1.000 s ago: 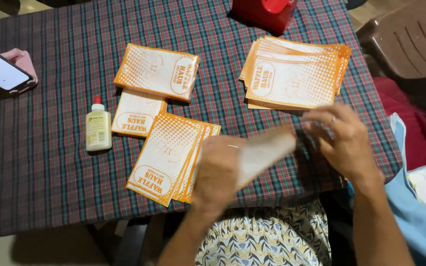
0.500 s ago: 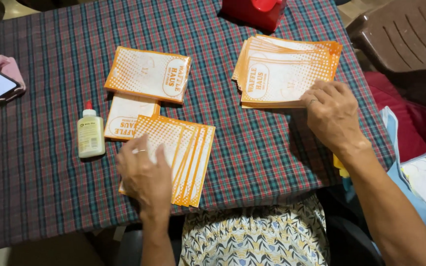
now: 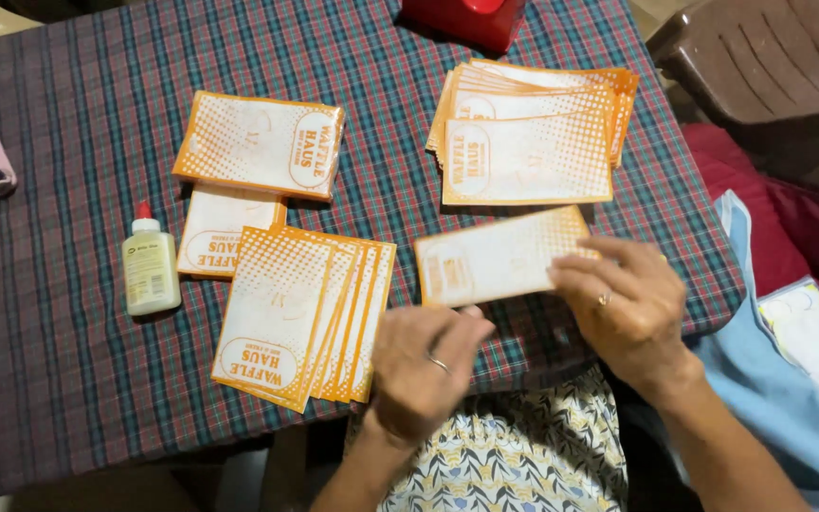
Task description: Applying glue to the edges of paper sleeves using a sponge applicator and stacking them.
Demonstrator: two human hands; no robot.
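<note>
The paper bag (image 3: 497, 258) lay crosswise, its long axis left to right and slightly tilted, its right end pinched under the right hand (image 3: 629, 308)'s fingers (image 3: 585, 275); the left hand (image 3: 421, 370)'s curled fingers touched its lower edge.

Soft, even indoor light falls from above, leaving faint shadows beneath the glue bottle (image 3: 150, 268) toward 6 o'clock. The left hand (image 3: 421, 370) is motion-blurred; the orange paper bags (image 3: 300, 313) stay sharp. No harsh glare anywhere.
</note>
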